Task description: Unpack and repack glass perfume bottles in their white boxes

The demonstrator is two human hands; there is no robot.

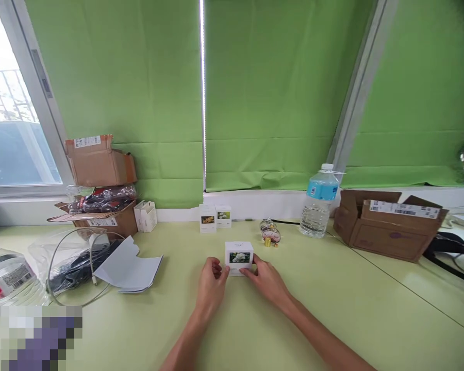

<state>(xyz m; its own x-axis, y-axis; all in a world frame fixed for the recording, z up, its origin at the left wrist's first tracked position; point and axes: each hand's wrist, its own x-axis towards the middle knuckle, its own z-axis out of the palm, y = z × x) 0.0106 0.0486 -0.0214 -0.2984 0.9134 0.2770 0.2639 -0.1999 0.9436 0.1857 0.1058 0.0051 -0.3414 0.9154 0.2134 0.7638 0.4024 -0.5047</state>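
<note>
Pale green bench (317, 319) runs beneath our forearms, with a thin seam (410, 291) crossing it toward the lower right. Our left hand (212, 288) and right hand (265, 282) close in on a white box (238, 256) with a flower photo on its face, which sits on the bench straight ahead of us. The hands press it from either side at its lower corners, fingers bunched against it rather than spread. Both wrists angle inward, and the right forearm reaches in from the lower right.

Well left of the left hand lie a folded paper (129, 265) and a clear bag (73, 263) holding a cable, with a plastic jug (7, 275) at the left edge of view. Beyond the box, two small boxes (212, 219) stand near the bench's back edge, and a glass bottle (269, 232) lies just to their right. Farther right, a water bottle (319, 201) stands beside an open carton (388, 224). Back left, another carton (100, 162) sits on a bagged bundle (102, 200). Behind everything hang green blinds (274, 93), beside a window (19, 103).
</note>
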